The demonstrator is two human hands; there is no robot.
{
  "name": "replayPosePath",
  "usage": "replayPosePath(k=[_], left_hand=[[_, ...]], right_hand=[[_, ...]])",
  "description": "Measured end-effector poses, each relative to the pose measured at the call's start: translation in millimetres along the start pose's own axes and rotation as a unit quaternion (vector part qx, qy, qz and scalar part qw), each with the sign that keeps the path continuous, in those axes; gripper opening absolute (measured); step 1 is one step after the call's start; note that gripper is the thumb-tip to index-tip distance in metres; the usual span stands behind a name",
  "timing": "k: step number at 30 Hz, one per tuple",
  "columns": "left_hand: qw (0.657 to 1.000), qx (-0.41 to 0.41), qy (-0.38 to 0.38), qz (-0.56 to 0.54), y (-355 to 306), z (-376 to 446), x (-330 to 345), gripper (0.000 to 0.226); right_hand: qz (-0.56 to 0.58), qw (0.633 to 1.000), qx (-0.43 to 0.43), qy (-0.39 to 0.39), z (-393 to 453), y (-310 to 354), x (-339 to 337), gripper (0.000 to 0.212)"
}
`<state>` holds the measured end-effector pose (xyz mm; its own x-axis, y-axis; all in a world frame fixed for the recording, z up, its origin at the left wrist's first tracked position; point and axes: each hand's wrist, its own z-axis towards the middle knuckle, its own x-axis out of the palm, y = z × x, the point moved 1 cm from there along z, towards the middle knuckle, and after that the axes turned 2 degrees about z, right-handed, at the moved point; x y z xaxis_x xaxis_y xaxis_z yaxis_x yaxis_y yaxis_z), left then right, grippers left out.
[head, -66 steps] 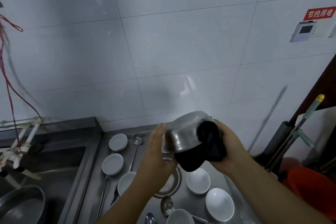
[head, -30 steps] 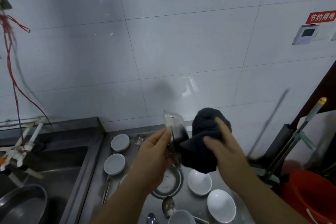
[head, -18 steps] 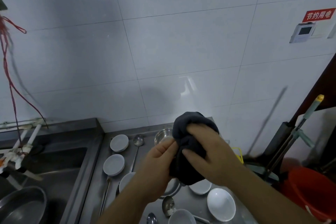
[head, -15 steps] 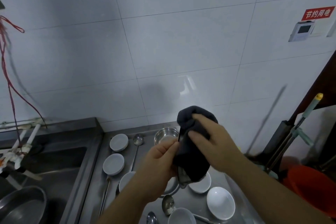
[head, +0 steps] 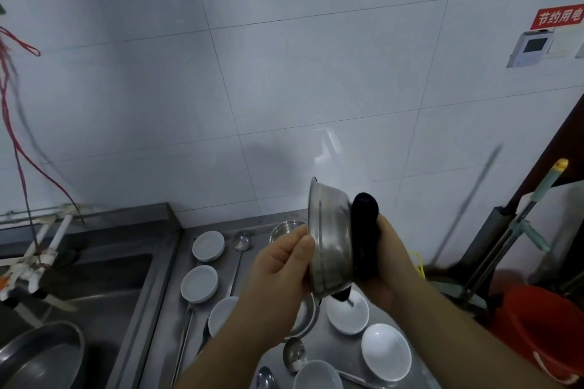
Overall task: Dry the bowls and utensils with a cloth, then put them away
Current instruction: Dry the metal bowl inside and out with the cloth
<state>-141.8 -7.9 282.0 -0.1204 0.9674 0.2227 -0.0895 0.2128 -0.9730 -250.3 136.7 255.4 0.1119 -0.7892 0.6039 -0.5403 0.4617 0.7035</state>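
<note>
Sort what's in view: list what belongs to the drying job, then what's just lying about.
Job: steel bowl held by left hand; dark cloth in right hand; white bowls; ladles on counter.
Lying about: red bucket; mop handle; sink basin; wall sign.

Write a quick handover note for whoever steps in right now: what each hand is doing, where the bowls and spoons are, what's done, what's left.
Left hand: grips the steel bowl by its rim, bowl tipped on edge.
Right hand: presses the dark cloth against the bowl's underside.
On the steel counter: white bowls, ladles, another steel bowl.
Done: nothing visibly put away.
Left: finish wiping this bowl, dry the rest, store everything.
</note>
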Motion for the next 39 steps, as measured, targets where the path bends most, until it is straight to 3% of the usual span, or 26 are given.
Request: replayPosePath(k=[5,9,13,17,20,26,28,33,39], left_hand=[[0.997,0.021,-0.062,0.035,7.2,5.9,3.2,0.039],[0.990,0.037,-0.109,0.075,12.9,14.2,5.3,0.039],[0.986,0.039,-0.130,0.095,14.4,23.4,6.3,0.030],[0.990,-0.018,-0.141,0.022,10.6,24.8,10.2,0.030],[0.990,-0.051,-0.128,-0.043,9.7,18.3,17.8,0.030],[0.986,-0.050,-0.121,-0.100,7.6,3.2,23.6,0.027],[0.987,-0.040,-0.118,-0.104,3.8,0.0,23.6,0.030],[0.990,-0.021,-0.115,-0.083,-10.8,1.8,14.0,0.036],[0.995,0.002,-0.098,-0.029,-14.6,8.4,5.5,0.038]], right_hand=[[0.026,0.999,0.022,-0.015,-4.7,-18.9,8.1,0.043],[0.045,0.998,0.033,-0.004,-10.7,-30.3,15.7,0.053],[-0.004,0.999,0.036,0.009,-23.4,-36.6,28.0,0.047],[-0.090,0.992,-0.076,-0.044,-37.9,-46.8,39.7,0.050],[-0.192,0.966,-0.167,-0.045,-43.9,-41.3,43.1,0.054],[-0.329,0.894,-0.300,0.048,-30.6,1.4,41.9,0.039],[-0.312,0.906,-0.281,0.050,-23.0,15.0,41.1,0.037],[-0.223,0.967,-0.124,0.004,1.6,26.0,33.9,0.030],[-0.091,0.995,-0.041,-0.028,-0.4,-13.4,20.5,0.064]])
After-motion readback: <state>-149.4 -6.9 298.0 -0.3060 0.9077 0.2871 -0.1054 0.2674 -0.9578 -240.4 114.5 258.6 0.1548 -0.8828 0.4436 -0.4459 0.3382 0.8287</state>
